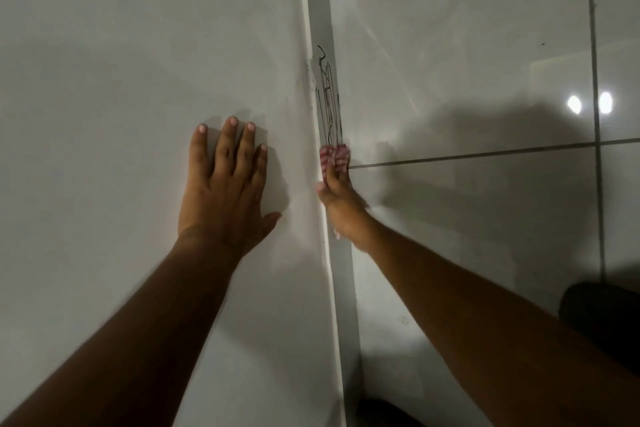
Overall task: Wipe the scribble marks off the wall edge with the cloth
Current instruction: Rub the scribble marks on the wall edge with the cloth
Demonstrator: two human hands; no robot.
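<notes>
Dark pen scribble marks (328, 97) run in thin vertical strokes along the narrow grey wall edge (320, 3). Just below their lower end, a red-and-white striped cloth (333, 158) is pressed against that edge. My right hand (341, 204) holds the cloth with its fingers pushing it onto the edge. My left hand (227, 184) lies flat with spread fingers on the white wall (138, 45) to the left of the edge, holding nothing.
Glossy pale floor tiles (467, 62) with dark grout lines lie right of the edge, showing two bright light reflections (588, 102). A dark shape (599, 315), probably my foot or knee, sits at the lower right.
</notes>
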